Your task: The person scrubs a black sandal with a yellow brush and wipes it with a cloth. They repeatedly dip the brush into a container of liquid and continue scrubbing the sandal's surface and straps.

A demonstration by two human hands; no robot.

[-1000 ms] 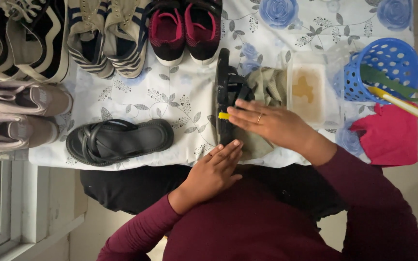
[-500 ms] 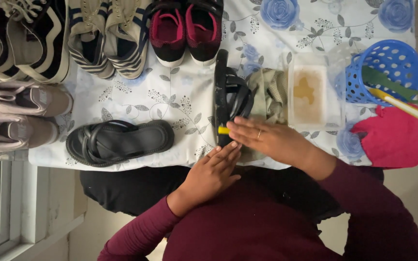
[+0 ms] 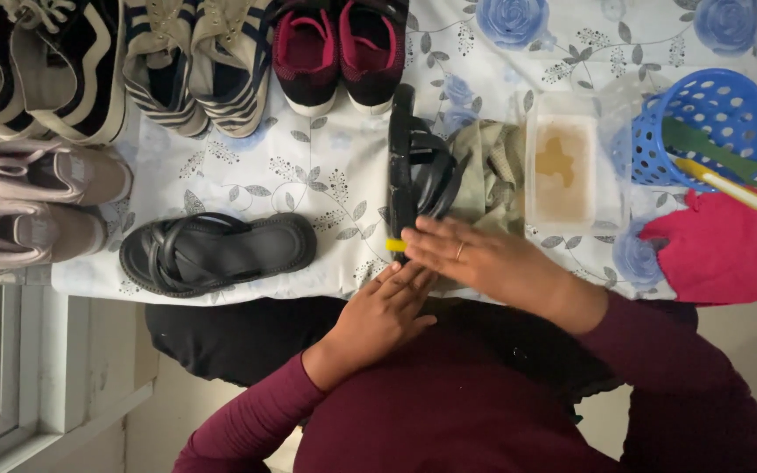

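Resting on its edge on the floral-clothed surface (image 3: pixel 326 166), a black strappy sandal (image 3: pixel 413 166) meets both hands at its near end.

The sandal stands sideways, straps facing right, just beside a crumpled olive cloth (image 3: pixel 492 166). The right hand (image 3: pixel 484 258) lies flat, fingers extended over a small yellow item (image 3: pixel 395 245); its grip on that cannot be told. The left hand (image 3: pixel 387 311) touches below, loosely open. A clear tub (image 3: pixel 561 171) holds brownish liquid; a blue basket (image 3: pixel 711 123) holds brushes.

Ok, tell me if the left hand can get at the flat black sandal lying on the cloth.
Probably yes: the left hand sits at the cloth's near edge, and nothing lies between it and the flat black sandal.
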